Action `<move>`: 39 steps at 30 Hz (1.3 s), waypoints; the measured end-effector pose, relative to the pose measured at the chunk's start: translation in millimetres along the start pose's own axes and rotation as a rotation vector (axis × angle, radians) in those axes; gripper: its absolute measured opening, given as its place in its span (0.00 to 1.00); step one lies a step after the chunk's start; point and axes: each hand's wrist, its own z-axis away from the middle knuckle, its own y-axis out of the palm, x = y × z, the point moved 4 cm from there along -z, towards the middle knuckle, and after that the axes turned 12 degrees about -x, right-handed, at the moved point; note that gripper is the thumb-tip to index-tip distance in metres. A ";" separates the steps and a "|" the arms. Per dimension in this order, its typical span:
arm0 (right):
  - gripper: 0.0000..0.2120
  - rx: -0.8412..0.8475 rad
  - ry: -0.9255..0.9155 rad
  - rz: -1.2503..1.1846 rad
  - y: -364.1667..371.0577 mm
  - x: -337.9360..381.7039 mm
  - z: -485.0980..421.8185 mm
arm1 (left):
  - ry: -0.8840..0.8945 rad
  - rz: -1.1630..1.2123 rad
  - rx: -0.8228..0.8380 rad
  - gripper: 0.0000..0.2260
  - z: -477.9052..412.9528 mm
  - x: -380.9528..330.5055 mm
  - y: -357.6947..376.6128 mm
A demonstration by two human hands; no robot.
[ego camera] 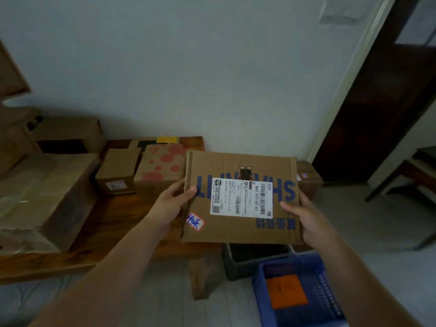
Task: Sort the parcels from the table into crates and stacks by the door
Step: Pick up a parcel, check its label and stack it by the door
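Observation:
A flat brown cardboard parcel [238, 232] with blue lettering and a white shipping label is held up in front of me, past the table's right end. My left hand [173, 204] grips its left edge, thumb on top. My right hand [304, 213] grips its right edge the same way. Below the parcel, on the floor, stand a dark crate [254, 258] and a blue crate [297, 291] with an orange tag inside it.
On the wooden table [111, 223] lie a large box [44, 192] at the left, a small box [118, 171] and a red-spotted box [162, 166]. Another brown parcel [309, 178] sits behind the held one. A dark doorway [382, 109] opens at the right.

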 end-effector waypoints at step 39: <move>0.11 -0.387 0.414 0.607 -396.8 -127.4 -399.2 | -0.608 -0.107 -0.033 0.21 -252.3 308.1 472.6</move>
